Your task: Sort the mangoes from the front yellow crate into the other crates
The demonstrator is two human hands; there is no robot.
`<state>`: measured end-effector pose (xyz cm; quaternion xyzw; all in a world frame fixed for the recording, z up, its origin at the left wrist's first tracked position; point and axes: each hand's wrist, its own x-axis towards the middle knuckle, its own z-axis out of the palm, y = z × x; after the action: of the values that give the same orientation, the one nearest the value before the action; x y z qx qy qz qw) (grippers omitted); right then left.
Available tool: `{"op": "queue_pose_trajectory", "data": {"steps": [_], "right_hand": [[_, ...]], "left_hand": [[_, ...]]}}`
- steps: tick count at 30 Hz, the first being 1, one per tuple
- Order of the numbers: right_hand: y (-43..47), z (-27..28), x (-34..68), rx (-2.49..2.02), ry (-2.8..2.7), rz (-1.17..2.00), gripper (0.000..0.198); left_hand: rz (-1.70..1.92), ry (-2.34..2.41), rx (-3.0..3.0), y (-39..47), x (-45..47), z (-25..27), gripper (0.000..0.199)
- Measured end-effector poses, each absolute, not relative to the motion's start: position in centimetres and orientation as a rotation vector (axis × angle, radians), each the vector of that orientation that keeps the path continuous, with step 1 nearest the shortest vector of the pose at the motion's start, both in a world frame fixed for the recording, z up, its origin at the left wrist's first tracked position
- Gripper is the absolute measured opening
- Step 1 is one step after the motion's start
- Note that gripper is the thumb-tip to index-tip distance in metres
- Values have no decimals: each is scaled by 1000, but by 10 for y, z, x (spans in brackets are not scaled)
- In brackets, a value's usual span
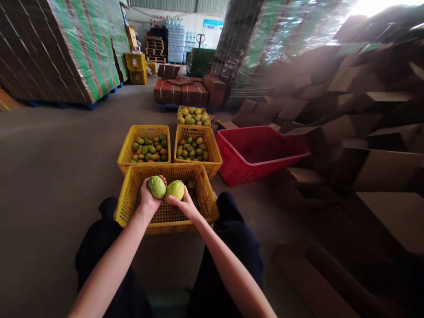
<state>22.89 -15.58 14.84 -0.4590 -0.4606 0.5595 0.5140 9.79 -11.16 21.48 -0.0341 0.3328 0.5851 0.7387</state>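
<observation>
My left hand [150, 196] cups a green, mango-like fruit [157, 187] with a faintly wrinkled skin and a small dark mark. Close beside it, my right hand [186, 206] grips a yellower mango-like fruit [175, 190], thumb across its near side. Both fruits are above a yellow plastic crate [206, 194] between my knees. Another green fruit [191, 185] lies inside that crate near its far right corner, partly behind my right hand. Much of the crate's floor is hidden by my hands and forearms.
Beyond stand a left yellow crate [125, 148], a right yellow crate [217, 154] and a farther one [179, 110], all holding similar fruit. A red crate [228, 170] sits to the right, beside piled cardboard boxes [387, 172]. Wrapped pallet stacks [89, 53] stand behind.
</observation>
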Motion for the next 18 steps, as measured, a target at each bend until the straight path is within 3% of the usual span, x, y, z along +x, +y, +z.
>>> {"op": "queue_pose_trajectory", "data": {"steps": [12,18], "right_hand": [[-161,175,224,-1038,-930,1482,62],[-159,179,225,-1021,-1144,1337,63]], "left_hand": [[1243,762,-19,-113,96,211,29],[1284,844,22,-112,94,215,29]]}}
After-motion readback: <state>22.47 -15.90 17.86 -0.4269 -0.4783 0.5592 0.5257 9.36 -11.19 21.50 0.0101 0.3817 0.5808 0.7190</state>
